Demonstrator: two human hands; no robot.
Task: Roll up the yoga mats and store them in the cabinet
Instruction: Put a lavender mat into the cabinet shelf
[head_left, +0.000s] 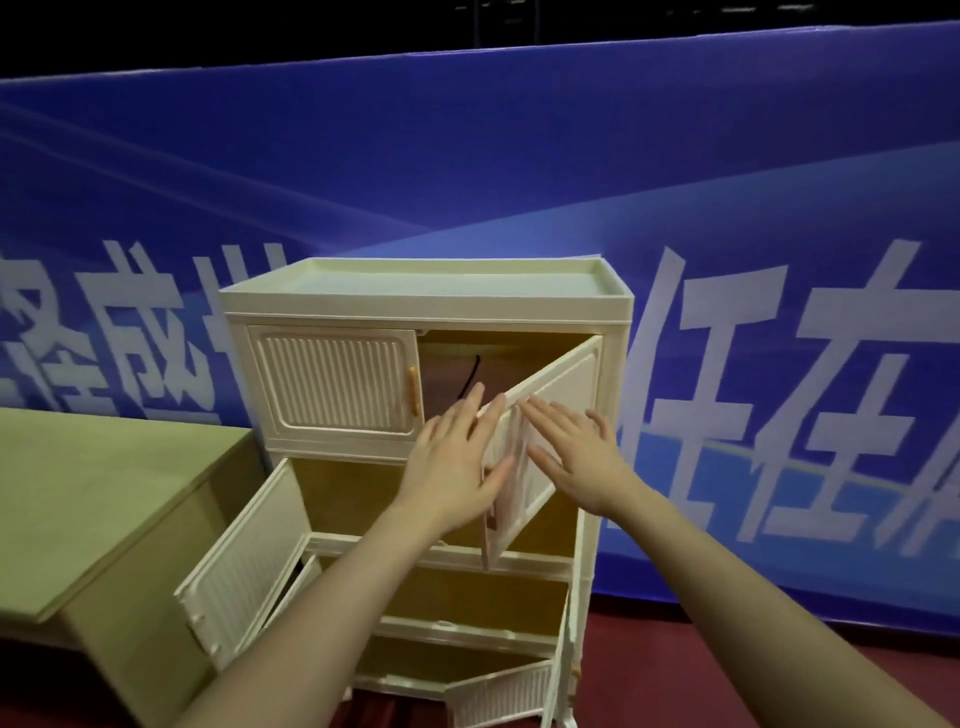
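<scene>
Both the left hand (457, 457) and right hand (571, 457), fingers spread flat, are flanking the cabinet (426, 296) door (550, 415); pushing unevenly is risking pinched fingers

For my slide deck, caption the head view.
Both open hands, left and right, reach for the cream cabinet's half-open doors.
</scene>
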